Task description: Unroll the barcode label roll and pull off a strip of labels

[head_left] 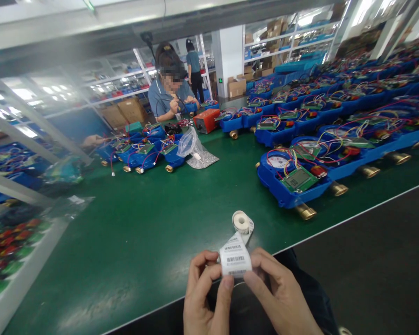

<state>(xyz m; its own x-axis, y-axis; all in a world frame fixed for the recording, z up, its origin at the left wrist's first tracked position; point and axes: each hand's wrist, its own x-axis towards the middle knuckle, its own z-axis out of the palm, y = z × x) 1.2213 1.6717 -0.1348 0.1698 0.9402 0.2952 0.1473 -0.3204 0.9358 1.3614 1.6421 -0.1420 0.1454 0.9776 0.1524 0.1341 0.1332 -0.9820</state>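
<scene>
- We pinched barcode label strip (pixel 235 258) betw. L hand (pixel 204 291) & R hand (pixel 279 293), fingers closed on its edges, prob. to keep it taut; 3 barcodes visible.
- 1 label roll (pixel 241 222) lay just ahead on green bench mat (pixel 125 242), strip apparently running from it.
- Blue water meters (pixel 270 184) sat in rows at R, too many to count.

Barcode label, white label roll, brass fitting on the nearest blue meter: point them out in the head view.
Barcode label (pixel 235 259): head view, on its printed barcodes.
White label roll (pixel 241 223): head view, on the roll's wound top.
Brass fitting (pixel 305 211): head view, on its metal barrel.
</scene>
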